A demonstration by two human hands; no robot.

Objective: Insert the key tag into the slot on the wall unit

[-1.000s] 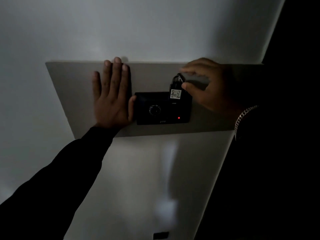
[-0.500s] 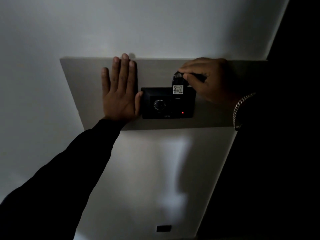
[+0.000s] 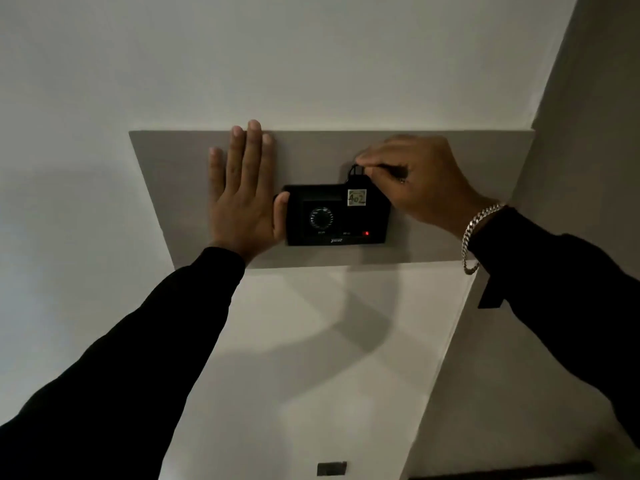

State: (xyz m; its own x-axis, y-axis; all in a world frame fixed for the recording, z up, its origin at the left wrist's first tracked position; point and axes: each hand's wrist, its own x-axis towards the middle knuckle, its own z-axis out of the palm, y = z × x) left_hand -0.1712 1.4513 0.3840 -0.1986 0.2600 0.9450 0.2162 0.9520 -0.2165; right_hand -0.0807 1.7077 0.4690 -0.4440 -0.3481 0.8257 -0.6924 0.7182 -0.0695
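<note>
Lower now than a second ago, the key tag is pinched by the right hand at the wall unit slot — left hand laid flat, open, empty — and a firm downward push is judged needed.

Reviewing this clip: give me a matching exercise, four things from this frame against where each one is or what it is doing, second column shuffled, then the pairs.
Things:
1. left hand
2. right hand
3. key tag
4. red light

States:
A. pinching the ring at the top of the tag
B. lit at the lower right of the wall unit
C. flat on the grey panel, thumb against the unit's left edge
D. bears a pale label, at the unit's top right

Pairs: 1-C, 2-A, 3-D, 4-B
</note>
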